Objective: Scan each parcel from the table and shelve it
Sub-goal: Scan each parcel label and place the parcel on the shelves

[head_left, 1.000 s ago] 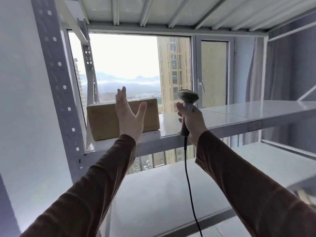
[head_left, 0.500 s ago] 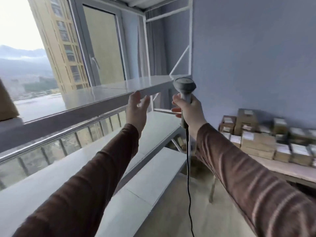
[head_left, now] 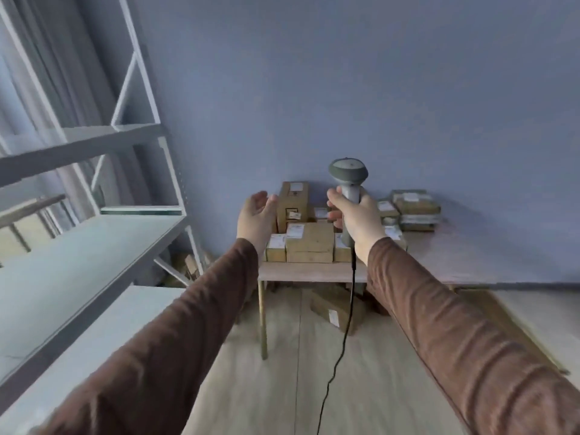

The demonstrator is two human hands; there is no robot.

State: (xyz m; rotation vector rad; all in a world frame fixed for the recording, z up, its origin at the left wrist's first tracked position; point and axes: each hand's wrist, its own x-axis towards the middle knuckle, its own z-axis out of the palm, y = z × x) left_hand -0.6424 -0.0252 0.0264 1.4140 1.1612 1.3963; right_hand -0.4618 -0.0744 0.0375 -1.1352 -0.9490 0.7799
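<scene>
While the right hand [head_left: 356, 219] grips the grey scanner [head_left: 348, 183] upright by its handle, the left hand [head_left: 255, 216] is held out empty, with fingers relaxed and a little bent. The parcels [head_left: 309, 241] are stacked on the table [head_left: 470, 262] against the wall, beyond both hands.

A plain blue-grey wall [head_left: 345, 73] is seen filling the view from 10 to 2 o'clock. A pale wood-plank floor [head_left: 282, 372] is spread toward 6 o'clock. At 10 o'clock, a light curtain [head_left: 47, 58] is hung behind white metal framing. A low railing [head_left: 31, 208] is glimpsed at 9 o'clock, blurred at the edge.
</scene>
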